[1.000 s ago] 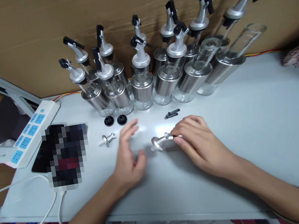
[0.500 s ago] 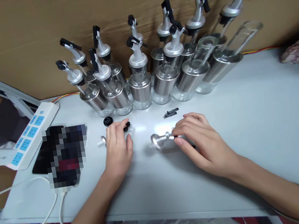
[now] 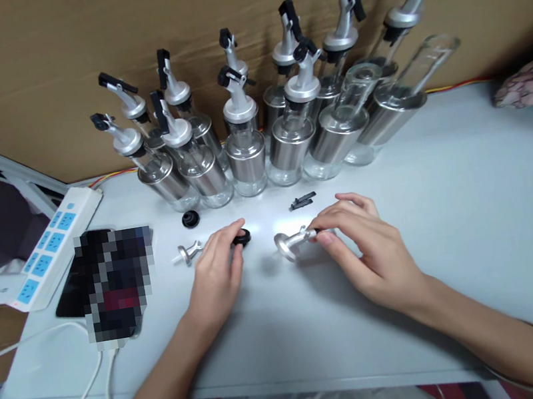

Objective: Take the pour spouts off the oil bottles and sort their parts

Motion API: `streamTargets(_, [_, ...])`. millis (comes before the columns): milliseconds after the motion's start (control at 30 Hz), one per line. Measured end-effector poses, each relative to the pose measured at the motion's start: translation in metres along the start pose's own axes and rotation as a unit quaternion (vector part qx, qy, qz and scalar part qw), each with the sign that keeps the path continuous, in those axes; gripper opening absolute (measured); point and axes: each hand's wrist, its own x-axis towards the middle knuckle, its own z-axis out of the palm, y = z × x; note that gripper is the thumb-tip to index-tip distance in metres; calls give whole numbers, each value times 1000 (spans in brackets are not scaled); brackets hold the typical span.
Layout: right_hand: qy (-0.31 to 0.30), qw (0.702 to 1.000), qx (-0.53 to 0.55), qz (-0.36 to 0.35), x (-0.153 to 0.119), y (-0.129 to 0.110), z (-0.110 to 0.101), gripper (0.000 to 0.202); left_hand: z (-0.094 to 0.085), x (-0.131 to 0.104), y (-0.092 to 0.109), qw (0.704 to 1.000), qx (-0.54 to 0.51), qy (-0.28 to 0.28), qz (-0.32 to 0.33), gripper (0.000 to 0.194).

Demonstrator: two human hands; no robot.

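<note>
My right hand [image 3: 370,247] pinches a silver pour spout [image 3: 290,245] by its narrow end, the round flange pointing left and held just over the table. Between the thumb and fingertips of my left hand [image 3: 217,271] is a black ribbed stopper [image 3: 243,237], partly covered by the fingers. Another silver spout [image 3: 186,254], with a clear tube, lies just left of that hand. A second black stopper [image 3: 191,219] rests behind it. Small black lever pieces [image 3: 302,201] lie on the table between the hands and the bottles.
Several glass bottles with steel sleeves [image 3: 246,159] stand across the back, most with spouts; two at the right, one an open bottle [image 3: 401,100], have bare necks. At left are a power strip [image 3: 45,251], phones [image 3: 70,284] and white cables [image 3: 104,373]. A cardboard wall [image 3: 74,68] rises behind.
My right hand has lifted the spout slightly off the table. The fingers of my left hand have moved right and closed on the black stopper, uncovering more of the spout beside it.
</note>
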Motion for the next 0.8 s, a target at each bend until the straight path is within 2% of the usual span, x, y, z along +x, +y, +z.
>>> streamTargets(133, [22, 999, 1, 32, 0, 2, 0, 9, 2, -2, 8, 993, -120, 10, 11, 37])
streamTargets(267, [22, 999, 2, 35, 0, 2, 1, 9, 3, -5, 12, 984, -171, 19, 44, 40])
streamTargets(433, [7, 999, 0, 33, 0, 1, 1, 8, 1, -7, 13, 975, -222, 12, 25, 35])
streamTargets(533, [8, 1000, -1, 30, 0, 1, 1, 8, -1, -6, 13, 973, -225, 8, 44, 35])
streamTargets(700, [8, 1000, -7, 25, -1, 1, 2, 8, -2, -2, 13, 979, -157, 5, 127, 35])
streamTargets(800, [-10, 1000, -8, 16, -1, 1, 3, 10, 0, -4, 14, 981, -165, 18, 99, 36])
